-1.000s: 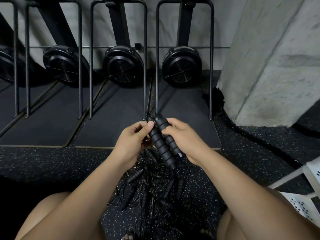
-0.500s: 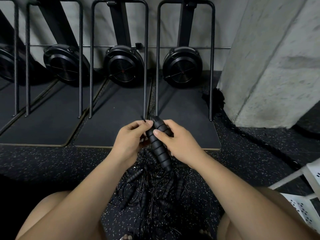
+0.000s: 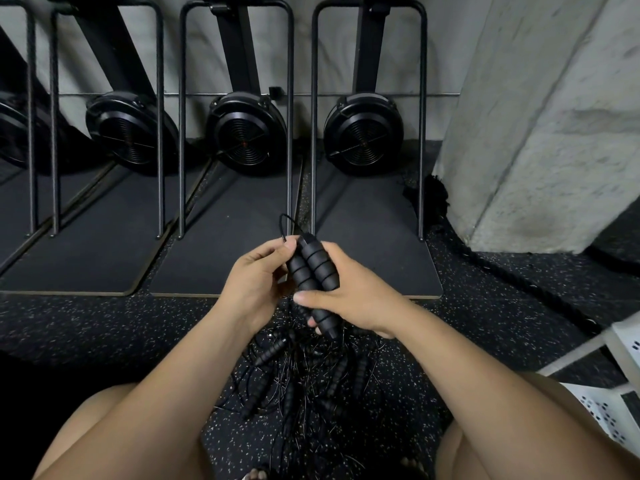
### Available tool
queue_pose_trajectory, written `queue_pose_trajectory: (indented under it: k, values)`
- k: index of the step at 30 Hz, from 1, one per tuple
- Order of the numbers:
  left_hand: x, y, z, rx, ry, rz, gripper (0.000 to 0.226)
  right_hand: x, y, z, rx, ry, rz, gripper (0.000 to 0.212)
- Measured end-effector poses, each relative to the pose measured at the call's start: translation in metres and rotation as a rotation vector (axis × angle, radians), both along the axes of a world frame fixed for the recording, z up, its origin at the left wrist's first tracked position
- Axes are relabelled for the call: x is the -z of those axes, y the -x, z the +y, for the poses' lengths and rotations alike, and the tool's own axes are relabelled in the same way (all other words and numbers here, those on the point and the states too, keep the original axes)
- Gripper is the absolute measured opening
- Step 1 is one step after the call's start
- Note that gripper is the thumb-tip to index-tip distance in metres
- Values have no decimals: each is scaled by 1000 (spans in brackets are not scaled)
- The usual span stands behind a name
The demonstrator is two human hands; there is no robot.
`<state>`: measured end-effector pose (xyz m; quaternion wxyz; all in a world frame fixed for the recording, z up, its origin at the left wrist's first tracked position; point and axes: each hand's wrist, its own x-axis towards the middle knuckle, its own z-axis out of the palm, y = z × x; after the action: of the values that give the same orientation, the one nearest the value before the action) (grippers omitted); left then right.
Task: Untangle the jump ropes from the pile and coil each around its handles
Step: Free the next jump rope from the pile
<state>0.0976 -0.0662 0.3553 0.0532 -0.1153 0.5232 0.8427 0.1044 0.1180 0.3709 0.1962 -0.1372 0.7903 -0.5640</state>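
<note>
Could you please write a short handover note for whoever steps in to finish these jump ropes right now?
Right hand: gripping the paired handles side by side, cord wound around them.
Left hand: pinching the cord loop at the handles' top end.
Tangled pile: on the speckled floor between the knees, several handles in it.
Done: this rope nearly coiled.
Left: secure the loop, then the pile.
</note>
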Motion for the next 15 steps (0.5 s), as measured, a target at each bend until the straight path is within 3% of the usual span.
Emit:
queue_pose_trajectory:
  k: [2, 5, 8, 10, 12, 15]
  values:
    - [2, 1, -3, 5, 22, -13, 15, -1, 0, 1, -4, 23, -13, 72]
    - [5, 6, -6, -81, 275, 31, 42, -13, 2, 5, 7, 107, -130, 55]
    - [0, 6, -10, -261, 680, 208, 51, -26, 3, 16, -51, 116, -218, 45]
    - [-8, 3, -9, -206, 851, 401, 43, -33, 3, 21, -102, 102, -244, 46]
    - [-12, 0, -8, -120, 953, 513, 27, -39, 2, 26, -168, 92, -259, 46]
    - [-16, -5, -6, -41, 918, 519, 40, -47, 1, 34, -269, 95, -250, 46]
